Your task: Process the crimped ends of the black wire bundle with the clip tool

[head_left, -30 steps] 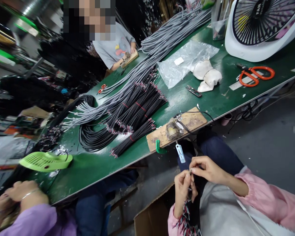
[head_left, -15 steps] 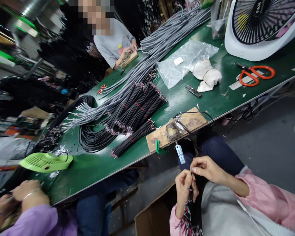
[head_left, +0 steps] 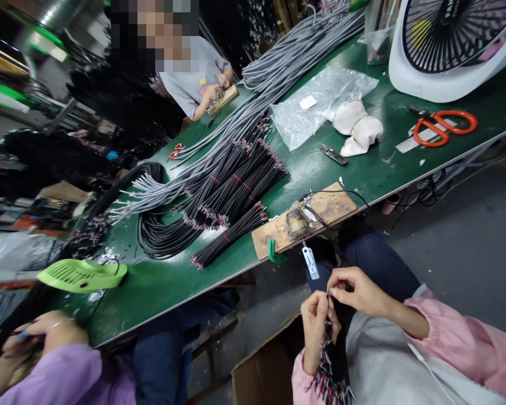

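Gripping black wire bundle (head_left: 335, 360) w/ left hand (head_left: 316, 329); right hand (head_left: 354, 292) pinching one wire tip, too small to resolve. Bundle's lower end running out of frame.

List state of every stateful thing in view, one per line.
Left hand: closed round a black wire bundle.
Right hand: pinching one wire end above the left hand.
Orange scissors: lying flat, blades shut.
Snips: lying on the table, unheld.
Fan: standing; running or not, cannot tell.
Plastic bag: flat, crumpled.
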Demonstrator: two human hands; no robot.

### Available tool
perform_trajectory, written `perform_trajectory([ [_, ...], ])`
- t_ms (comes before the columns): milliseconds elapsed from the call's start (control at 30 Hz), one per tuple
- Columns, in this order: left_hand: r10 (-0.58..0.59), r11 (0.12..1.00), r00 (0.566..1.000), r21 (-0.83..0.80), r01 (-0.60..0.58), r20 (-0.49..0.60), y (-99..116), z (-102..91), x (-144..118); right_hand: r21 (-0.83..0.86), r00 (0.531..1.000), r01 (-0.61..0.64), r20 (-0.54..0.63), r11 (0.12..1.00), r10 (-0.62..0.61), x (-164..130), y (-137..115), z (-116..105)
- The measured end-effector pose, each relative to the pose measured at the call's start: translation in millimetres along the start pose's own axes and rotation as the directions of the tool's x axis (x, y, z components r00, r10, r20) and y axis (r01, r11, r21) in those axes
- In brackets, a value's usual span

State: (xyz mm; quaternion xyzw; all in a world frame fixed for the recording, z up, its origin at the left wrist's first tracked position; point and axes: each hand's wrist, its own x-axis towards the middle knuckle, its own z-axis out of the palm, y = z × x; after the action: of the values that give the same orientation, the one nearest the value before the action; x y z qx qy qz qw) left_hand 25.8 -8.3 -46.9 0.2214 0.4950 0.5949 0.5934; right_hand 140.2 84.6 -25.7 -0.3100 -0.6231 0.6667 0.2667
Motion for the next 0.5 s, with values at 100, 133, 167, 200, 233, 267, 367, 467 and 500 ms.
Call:
perform_trajectory([
  [100,-0.016,1.000,0.999,-0.014,0.017,0.033,-0.7,-0.8,0.2,-0.013,0.998,-0.021,-0.060,1.000,0.020,1.9,4.9,-0.5],
  [133,-0.028,0.999,0.998,-0.015,0.029,0.050,-0.3,-1.1,0.4,0.006,0.997,-0.028,-0.072,1.000,0.028,2.1,6.2,-0.8],
  [167,-0.035,0.999,0.998,-0.018,0.036,0.061,0.3,-1.3,0.7,0.037,0.998,-0.027,-0.061,0.999,0.029,2.1,6.8,-1.3],
  [200,-0.042,0.999,0.996,-0.021,0.044,0.073,1.1,-1.4,0.9,0.072,0.999,-0.015,-0.030,0.997,0.017,1.8,6.8,-1.9],
  [233,-0.049,0.998,0.995,-0.024,0.051,0.086,1.9,-1.3,1.2,0.101,1.000,0.004,0.015,0.995,-0.005,1.2,6.1,-2.6],
  [267,-0.054,0.998,0.994,-0.027,0.057,0.098,2.7,-1.0,1.6,0.116,0.998,0.027,0.056,0.993,-0.034,0.6,4.9,-3.3],
  [367,-0.060,0.997,0.992,-0.039,0.065,0.114,4.6,0.7,2.5,0.059,0.991,0.101,0.083,0.993,-0.106,-0.9,0.2,-4.6],
  [467,-0.062,0.997,0.992,-0.033,0.066,0.110,5.9,2.4,3.4,-0.004,0.988,0.143,0.064,0.990,-0.143,-0.9,-1.1,-4.6],
  [500,-0.063,0.997,0.992,-0.030,0.067,0.111,6.4,2.6,3.6,-0.004,0.987,0.147,0.065,0.989,-0.146,-0.6,-0.4,-4.6],
])
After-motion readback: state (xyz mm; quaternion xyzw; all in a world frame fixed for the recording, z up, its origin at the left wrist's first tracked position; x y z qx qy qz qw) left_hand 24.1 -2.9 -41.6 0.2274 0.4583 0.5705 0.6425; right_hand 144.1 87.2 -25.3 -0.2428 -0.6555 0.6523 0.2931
